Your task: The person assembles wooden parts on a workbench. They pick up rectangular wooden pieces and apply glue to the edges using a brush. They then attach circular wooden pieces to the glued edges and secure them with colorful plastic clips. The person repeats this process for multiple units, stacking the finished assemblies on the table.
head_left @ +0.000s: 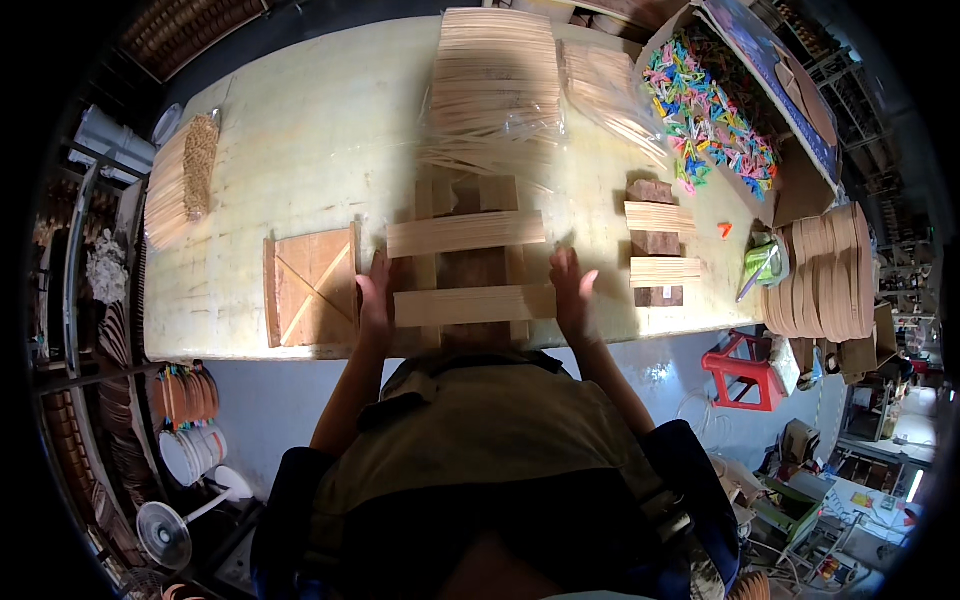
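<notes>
On the pale tabletop, thin wood strips lie in two rows. Left hand and right hand sit beside their ends, grips wide and empty; tap both ends evenly.

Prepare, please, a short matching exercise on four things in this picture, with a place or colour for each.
Things:
1. stool
2. nearer bundle of strips
3. small clips
4. wooden panel with crossed strips

Places and colours:
A. mixed colours
B. to the left of the left hand
C. red
D. between the left hand and the right hand

Pairs: 1-C, 2-D, 3-A, 4-B
</notes>
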`<action>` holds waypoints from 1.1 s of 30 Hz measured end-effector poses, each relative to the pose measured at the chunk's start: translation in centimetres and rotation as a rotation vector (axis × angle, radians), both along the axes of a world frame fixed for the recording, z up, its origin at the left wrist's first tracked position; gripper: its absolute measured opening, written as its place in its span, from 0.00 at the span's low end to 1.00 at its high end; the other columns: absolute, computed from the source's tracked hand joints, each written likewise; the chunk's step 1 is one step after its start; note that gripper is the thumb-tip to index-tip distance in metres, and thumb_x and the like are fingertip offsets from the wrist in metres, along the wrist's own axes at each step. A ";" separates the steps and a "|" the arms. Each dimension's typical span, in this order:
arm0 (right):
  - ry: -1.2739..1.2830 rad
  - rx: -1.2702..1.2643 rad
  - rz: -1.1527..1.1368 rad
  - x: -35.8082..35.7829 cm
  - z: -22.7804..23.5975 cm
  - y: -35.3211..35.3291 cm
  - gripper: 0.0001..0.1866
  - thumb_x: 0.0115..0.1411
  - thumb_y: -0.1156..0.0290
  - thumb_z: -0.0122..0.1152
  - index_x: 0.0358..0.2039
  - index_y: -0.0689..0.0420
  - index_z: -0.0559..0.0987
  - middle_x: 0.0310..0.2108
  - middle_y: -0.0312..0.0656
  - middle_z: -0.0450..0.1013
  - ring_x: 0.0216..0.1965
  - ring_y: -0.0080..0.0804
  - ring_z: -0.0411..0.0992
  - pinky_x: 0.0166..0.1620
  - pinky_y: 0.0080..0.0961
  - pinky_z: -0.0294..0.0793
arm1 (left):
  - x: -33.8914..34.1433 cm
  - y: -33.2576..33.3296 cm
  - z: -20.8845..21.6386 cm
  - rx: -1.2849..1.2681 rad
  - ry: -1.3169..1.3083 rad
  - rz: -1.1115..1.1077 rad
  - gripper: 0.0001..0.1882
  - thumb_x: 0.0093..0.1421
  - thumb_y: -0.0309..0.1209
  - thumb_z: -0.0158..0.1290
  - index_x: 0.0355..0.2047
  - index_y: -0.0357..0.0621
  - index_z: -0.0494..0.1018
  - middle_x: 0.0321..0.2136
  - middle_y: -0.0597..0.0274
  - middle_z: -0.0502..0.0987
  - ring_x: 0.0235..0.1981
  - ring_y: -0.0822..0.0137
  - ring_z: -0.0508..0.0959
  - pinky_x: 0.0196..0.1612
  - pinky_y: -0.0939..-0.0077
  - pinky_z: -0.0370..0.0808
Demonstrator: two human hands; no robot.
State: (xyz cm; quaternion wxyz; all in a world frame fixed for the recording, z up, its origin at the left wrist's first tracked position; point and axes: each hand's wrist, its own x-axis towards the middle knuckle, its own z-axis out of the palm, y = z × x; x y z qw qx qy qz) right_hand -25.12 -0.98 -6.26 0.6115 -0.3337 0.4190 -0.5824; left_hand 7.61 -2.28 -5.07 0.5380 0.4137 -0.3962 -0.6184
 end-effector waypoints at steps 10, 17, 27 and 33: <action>0.093 -0.106 -0.019 1.1 1.4 -0.5 0.44 0.65 0.37 0.20 0.67 0.63 0.40 0.69 0.52 0.39 0.69 0.45 0.41 0.69 0.38 0.37 | 1.8 0.7 -1.9 -0.382 -0.525 0.053 0.30 0.69 0.42 0.34 0.65 0.36 0.46 0.63 0.50 0.53 0.64 0.57 0.54 0.66 0.61 0.48; 0.255 -0.066 -0.214 -2.0 3.0 2.3 0.44 0.65 0.38 0.26 0.67 0.63 0.43 0.68 0.52 0.42 0.68 0.44 0.44 0.67 0.39 0.40 | -3.3 1.5 9.2 -0.676 -1.285 -0.213 0.33 0.51 0.37 0.60 0.55 0.38 0.62 0.49 0.52 0.66 0.51 0.53 0.65 0.56 0.57 0.61; 1.396 -0.358 -0.038 3.7 7.1 5.8 0.41 0.62 0.49 0.48 0.65 0.64 0.51 0.65 0.60 0.47 0.67 0.55 0.46 0.66 0.48 0.43 | -6.2 0.2 8.0 -0.766 -1.255 -0.445 0.29 0.46 0.33 0.63 0.49 0.37 0.70 0.40 0.57 0.67 0.44 0.57 0.68 0.48 0.64 0.67; 1.658 -0.389 0.001 6.5 5.6 6.0 0.50 0.49 0.48 0.64 0.63 0.65 0.54 0.65 0.60 0.49 0.67 0.56 0.45 0.65 0.55 0.43 | -6.7 0.7 7.8 -0.621 -1.211 -0.483 0.30 0.46 0.31 0.63 0.50 0.35 0.70 0.38 0.55 0.66 0.41 0.55 0.70 0.45 0.64 0.70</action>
